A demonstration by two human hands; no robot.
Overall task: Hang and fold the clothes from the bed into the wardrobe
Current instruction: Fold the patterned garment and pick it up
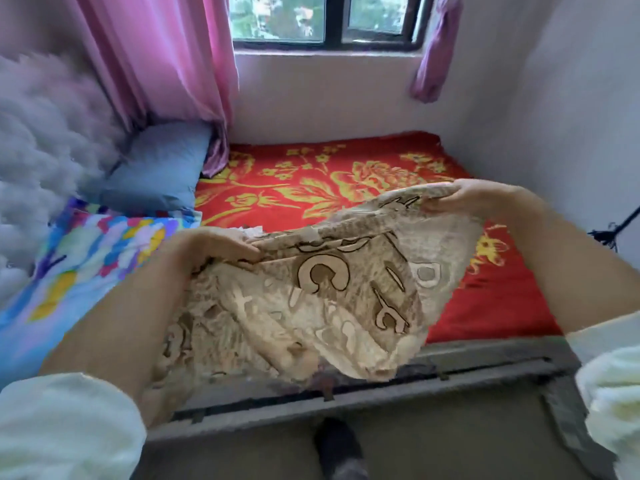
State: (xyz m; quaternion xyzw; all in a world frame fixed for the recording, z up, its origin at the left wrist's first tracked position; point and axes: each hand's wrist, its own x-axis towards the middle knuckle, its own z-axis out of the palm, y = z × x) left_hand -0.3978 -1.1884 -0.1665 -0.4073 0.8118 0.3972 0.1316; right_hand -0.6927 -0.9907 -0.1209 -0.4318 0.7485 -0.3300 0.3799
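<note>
The bed with the red blanket printed with yellow flowers (346, 188) fills the middle of the view, from about 9 o'clock to 3 o'clock, and its grey metal frame (346, 386) runs across at 6 o'clock. Behind it, at 12 o'clock, is a dark-framed window (332, 19) in a pale wall, with a long pink curtain (166, 60) hanging at 11 o'clock and a shorter purple curtain (436, 46) at 1 o'clock.

At 9 o'clock a fluffy grey-white cover (41, 140) lies on the bed, and below it, near 8 o'clock, a bright sheet with many colours (86, 265). A blue pillow (156, 168) rests at 10 o'clock, just beside the foot of the pink curtain.

The beige cloth with a brown curling pattern (329, 296) is held up over the front edge of the bed, at the centre and a little toward 6 o'clock. It is partly folded and its lower part hangs loosely down to the frame.

The 2 hands are well apart. The left hand (211, 247) grips the top edge of the cloth at the left side, fingers curled over the fold. The right hand (464, 195) pinches the upper right corner, at about 2 o'clock, higher than the left. Both arms wear pale rolled sleeves (62, 427).

At 6 o'clock a dark shoe (339, 448) stands on the floor.
</note>
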